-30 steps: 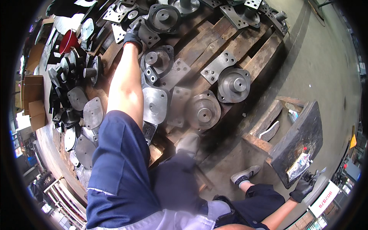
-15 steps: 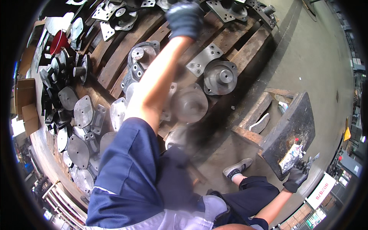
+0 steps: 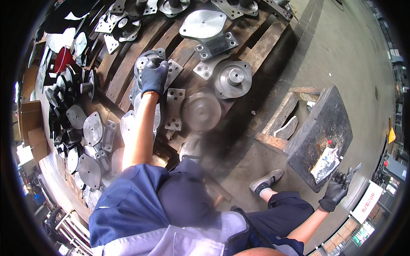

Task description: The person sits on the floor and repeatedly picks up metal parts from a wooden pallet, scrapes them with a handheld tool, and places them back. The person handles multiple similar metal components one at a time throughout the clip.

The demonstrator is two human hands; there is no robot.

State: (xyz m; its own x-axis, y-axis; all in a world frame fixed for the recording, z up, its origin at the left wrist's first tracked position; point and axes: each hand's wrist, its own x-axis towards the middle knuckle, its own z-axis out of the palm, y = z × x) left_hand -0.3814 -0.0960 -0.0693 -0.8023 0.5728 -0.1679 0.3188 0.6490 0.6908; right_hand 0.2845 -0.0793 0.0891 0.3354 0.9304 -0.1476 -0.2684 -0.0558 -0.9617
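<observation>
My left hand [image 3: 154, 77], in a dark glove, is closed on a grey metal flange casting [image 3: 141, 64] lying on the pallet. Its round boss shows beside my fingers; the grip itself is partly hidden. Ahead, another flange casting [image 3: 203, 23] lies with its flat oval face up and its drilled foot [image 3: 216, 45] toward me. To the right of my left hand sits a casting with a raised hub [image 3: 235, 77]. Far right, my gloved right hand [image 3: 335, 190] holds a thin flat-bladed tool [image 3: 355, 169], beside a crumpled white tube [image 3: 325, 164].
Wooden pallet slats [image 3: 267, 38] with gaps carry the castings. Many more crowd the left, near a red container [image 3: 63, 59] and cardboard boxes [image 3: 30, 117]. A dark board on a wooden frame [image 3: 329, 119] stands right. A blurred round part [image 3: 201, 112] lies before my legs.
My left hand has come back from the far end toward me and leftward, onto the casting. An oval flange casting now shows where it was. The right hand keeps its tool; the view has shifted slightly.
</observation>
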